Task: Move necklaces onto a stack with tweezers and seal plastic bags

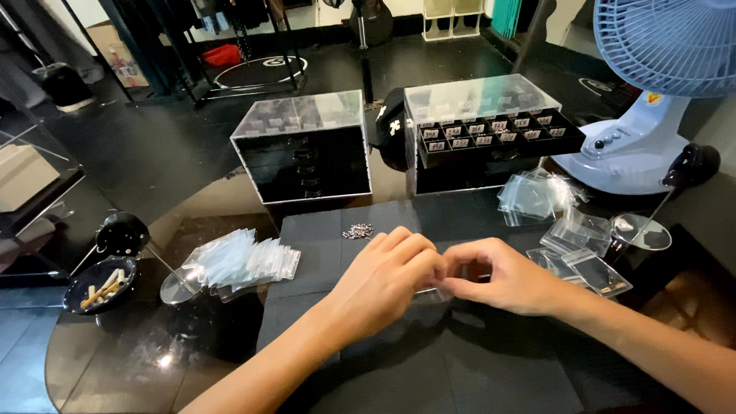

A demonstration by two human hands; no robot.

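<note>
Left hand (387, 272): grip pinched on small clear plastic bag (434, 291).
Right hand (502, 274): pinching the same bag.
Nearby: heap of tiny silver metal parts (358, 231); pile of clear bags (234, 261) on the counter (153, 360).

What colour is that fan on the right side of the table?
The fan is pale blue, its base lighter, almost white-blue. The head view shows it.
</note>
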